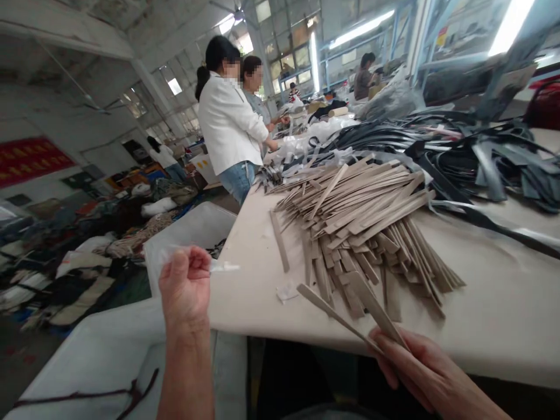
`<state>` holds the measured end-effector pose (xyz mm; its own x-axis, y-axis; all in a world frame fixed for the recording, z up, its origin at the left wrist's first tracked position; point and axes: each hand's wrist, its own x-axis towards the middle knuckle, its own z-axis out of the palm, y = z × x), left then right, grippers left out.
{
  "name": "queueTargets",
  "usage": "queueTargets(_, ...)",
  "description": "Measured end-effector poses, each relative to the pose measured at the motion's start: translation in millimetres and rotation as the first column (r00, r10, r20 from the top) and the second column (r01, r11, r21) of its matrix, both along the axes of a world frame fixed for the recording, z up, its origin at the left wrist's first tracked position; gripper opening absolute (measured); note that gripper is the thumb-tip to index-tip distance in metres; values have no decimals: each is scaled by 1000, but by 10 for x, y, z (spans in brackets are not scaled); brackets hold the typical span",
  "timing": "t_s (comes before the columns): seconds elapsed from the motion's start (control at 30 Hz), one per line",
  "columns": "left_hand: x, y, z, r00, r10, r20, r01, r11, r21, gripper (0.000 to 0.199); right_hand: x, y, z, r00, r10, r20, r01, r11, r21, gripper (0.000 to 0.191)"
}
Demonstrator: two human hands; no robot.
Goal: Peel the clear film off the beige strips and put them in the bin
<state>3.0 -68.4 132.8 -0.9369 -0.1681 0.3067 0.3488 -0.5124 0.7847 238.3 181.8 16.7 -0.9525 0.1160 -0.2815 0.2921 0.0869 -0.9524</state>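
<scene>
My right hand (420, 364) is closed around two flat beige strips (371, 303) at the table's front edge; their free ends fan apart toward the pile. Raised over the table's left corner, my left hand (186, 286) has its fingers curled in a pinch. A thin whitish, see-through piece (225, 267) pokes out to the right of those fingers; its kind is unclear. Beyond my right hand lies a big heap of similar beige strips (367, 204), stacked crosswise. One loose strip (279, 240) rests left of the heap, and a small white scrap (286, 291) lies near it.
The pale table (494, 326) spans the front and right. Dark strips (481, 151) lie tangled behind the heap. White bins (118, 350) stand at the left, below the table. A person in a white jacket (230, 122) stands at the table's far left side, beside another person.
</scene>
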Motion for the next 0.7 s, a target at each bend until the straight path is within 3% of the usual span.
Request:
queueTargets(0.07, 153, 36, -222, 982, -58, 181, 50, 998, 46, 37, -30, -79, -44, 1000, 1, -9, -1, 1000, -24, 58)
queueTargets(0.13, 342, 147, -545, 891, -165, 423, 137, 986, 96, 36, -54, -124, -59, 999, -6, -47, 7, 999, 33, 53)
queueTargets(0.2, 513, 252, -842, 782, -255, 569, 215, 967, 137, 34, -62, -140, -56, 989, -44, -145, 73, 976, 204, 45)
queueTargets(0.27, 643, 312, -1030, 734, -308, 606, 263, 951, 164, 35, -55, -143, -52, 955, -82, -284, 196, 894, 403, 36)
queueTargets(0.4, 776, 347, -1111, 723, -368, 585, 320, 928, 189, 37, -35, -149, -97, 891, -34, -453, 346, 698, 627, 24)
queueTargets(0.53, 830, 395, -1099, 718, -395, 573, 342, 917, 204, 35, -45, -141, -143, 826, 149, -544, 397, 532, 748, 21)
queueTargets(0.7, 896, 465, -1125, 709, -404, 579, 352, 913, 206, 33, -58, -95, -139, 783, 302, -544, 414, 400, 818, 29)
